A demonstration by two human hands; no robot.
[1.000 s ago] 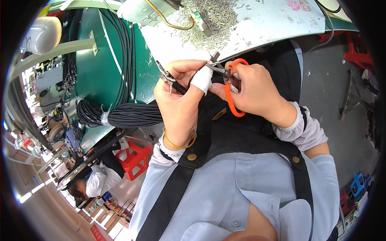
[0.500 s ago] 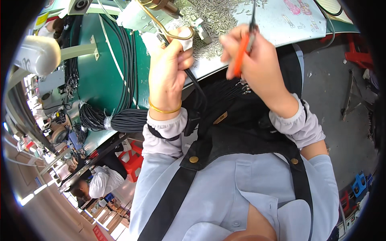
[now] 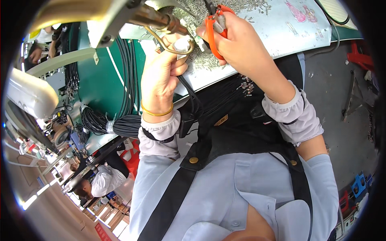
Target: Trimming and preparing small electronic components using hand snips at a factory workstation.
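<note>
Left hand: grip closed round black cable, sitting right by machine's curved brass-coloured rod. White wrap on thumb. Cable trails down over black apron. Right hand: grip wrapped tight around orange-handled scissors, loads of tiny metal pins nearby on pale sheet. Fat cable bundle off left on green worktop.

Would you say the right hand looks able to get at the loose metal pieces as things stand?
Probably yes: the right hand is close by the loose metal pieces, many of them uncovered, though the orange-handled scissors it holds might get in the way.
</note>
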